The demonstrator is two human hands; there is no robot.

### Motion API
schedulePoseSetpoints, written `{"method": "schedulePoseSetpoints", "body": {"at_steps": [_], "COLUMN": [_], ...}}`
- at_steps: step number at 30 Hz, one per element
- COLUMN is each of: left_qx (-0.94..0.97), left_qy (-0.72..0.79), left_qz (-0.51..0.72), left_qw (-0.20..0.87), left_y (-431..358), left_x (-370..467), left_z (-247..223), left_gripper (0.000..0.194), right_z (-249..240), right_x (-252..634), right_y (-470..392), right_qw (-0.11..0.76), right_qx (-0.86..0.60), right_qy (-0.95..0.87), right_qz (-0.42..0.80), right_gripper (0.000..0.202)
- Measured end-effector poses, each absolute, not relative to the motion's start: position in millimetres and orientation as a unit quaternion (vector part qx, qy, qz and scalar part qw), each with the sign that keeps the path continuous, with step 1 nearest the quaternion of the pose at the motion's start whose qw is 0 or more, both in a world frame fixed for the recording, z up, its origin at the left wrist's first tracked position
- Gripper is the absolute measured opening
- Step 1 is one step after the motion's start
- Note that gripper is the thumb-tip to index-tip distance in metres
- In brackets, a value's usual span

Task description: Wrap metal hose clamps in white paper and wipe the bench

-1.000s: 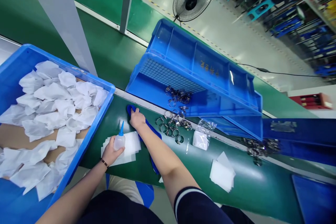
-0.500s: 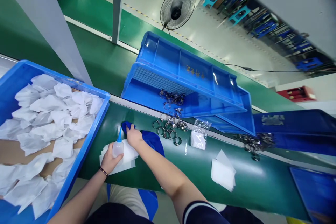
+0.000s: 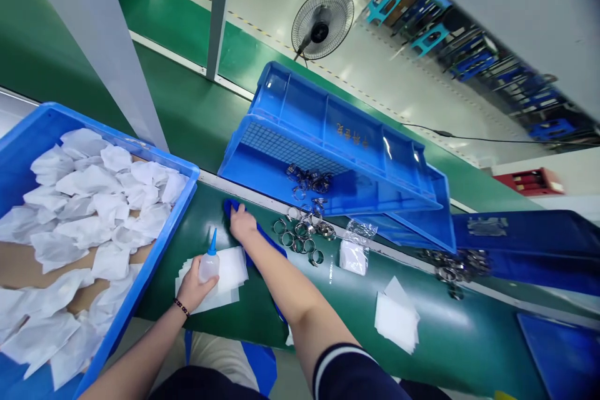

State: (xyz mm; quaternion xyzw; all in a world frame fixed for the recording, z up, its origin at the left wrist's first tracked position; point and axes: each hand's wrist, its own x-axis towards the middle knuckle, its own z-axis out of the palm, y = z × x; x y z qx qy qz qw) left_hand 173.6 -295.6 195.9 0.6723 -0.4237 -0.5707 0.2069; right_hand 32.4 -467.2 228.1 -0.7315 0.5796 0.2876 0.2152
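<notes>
My left hand (image 3: pixel 195 287) is wrapped round a translucent squeeze bottle (image 3: pixel 209 267), which stands tilted with its pointed blue nozzle up. The bottle is over a fanned stack of thin white sheets (image 3: pixel 232 269) on the green table. Beyond the sheets, my right hand (image 3: pixel 242 225) is closed on a dark blue cloth (image 3: pixel 229 205), pressed down near the table's far side. The rest of the cloth trails under my right forearm, which hides part of it. Just right of that hand lie several metal ring clamps (image 3: pixel 299 240).
A blue bin (image 3: pixel 187 190) with many white wrapped pieces stands at left. A tipped blue crate (image 3: pixel 300 100) spills more clamps at the table's far edge. Right of them lie a plastic packet (image 3: pixel 355 256), a second sheet stack (image 3: pixel 397 319) and another blue bin (image 3: pixel 529 231).
My right hand has slid the cloth away from me, toward the table's far edge, drawing the trailing part narrower. My left hand still holds the bottle over the sheets.
</notes>
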Motion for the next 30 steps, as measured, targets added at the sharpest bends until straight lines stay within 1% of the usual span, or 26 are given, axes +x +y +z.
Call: {"method": "schedulePoseSetpoints", "body": {"at_steps": [3, 7, 13, 19, 22, 25, 30], "left_qx": [0.667, 0.669, 0.658, 0.665, 0.666, 0.666, 0.664], "left_qy": [-0.416, -0.416, -0.407, -0.418, -0.427, -0.425, -0.424], "left_qz": [-0.579, -0.579, -0.593, -0.579, -0.575, -0.576, -0.579], "left_qw": [0.217, 0.211, 0.221, 0.218, 0.210, 0.210, 0.212], "left_y": [-297, -297, -294, -296, -296, -296, -296], "left_x": [173, 174, 175, 175, 175, 175, 176], "left_z": [197, 195, 191, 193, 193, 193, 192], "left_gripper": [0.050, 0.052, 0.052, 0.052, 0.051, 0.051, 0.051], "right_z": [226, 230, 228, 233, 231, 230, 236], "right_x": [34, 40, 36, 40, 40, 41, 42], "right_y": [-471, -444, -482, -457, -470, -480, -449], "right_qw": [0.209, 0.234, 0.217, 0.251, 0.238, 0.230, 0.254], "right_qx": [-0.726, -0.741, -0.722, -0.730, -0.722, -0.709, -0.717], "right_qy": [0.589, 0.556, 0.588, 0.564, 0.583, 0.604, 0.583], "right_qz": [0.287, 0.294, 0.294, 0.294, 0.287, 0.282, 0.284], "right_gripper": [0.052, 0.048, 0.057, 0.055, 0.059, 0.057, 0.052]}}
